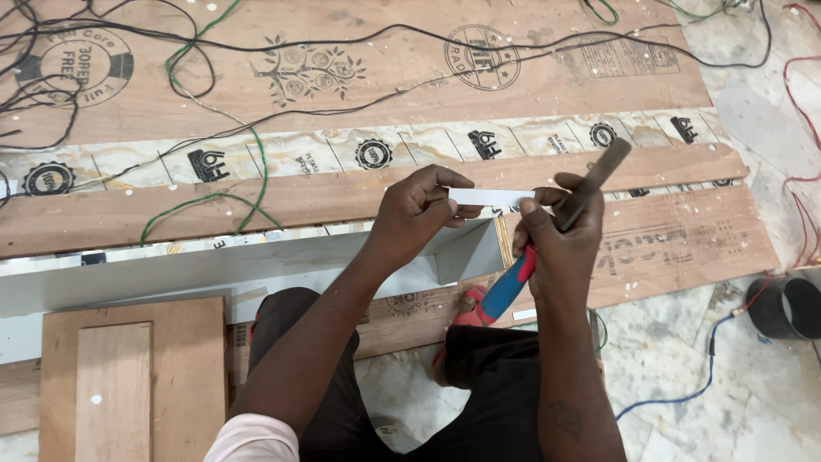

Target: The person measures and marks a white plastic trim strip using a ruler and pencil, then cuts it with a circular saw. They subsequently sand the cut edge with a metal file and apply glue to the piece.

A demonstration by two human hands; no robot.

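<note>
1. Between my two hands, a thin white strip [489,197] runs level over the edge of a white panel [256,265]. My left hand [416,214] pinches one end with fingers closed narrow on it; the other end meets the fingertips of my right hand [556,235].
2. My right hand is wrapped tight around a file [547,231] with a blue and red handle. Its dark blade angles up and away past my knuckles, and the handle points down toward my knee.
3. I judge the strip light, thin and bendy, likely to flex or snap if gripped hard. Holding it at the ends, flat between thumb and finger, seems the safe way.
4. Under the panel lie long wooden boards [342,197] and stamped plywood sheets [359,68] on the floor.
5. Black and green wires [256,171] trail across the plywood. A blue cable [693,376] runs over the stone floor to my right, near a dark round pipe piece [791,308].
6. Beside my left knee sits a stack of small wooden blocks [128,376].
</note>
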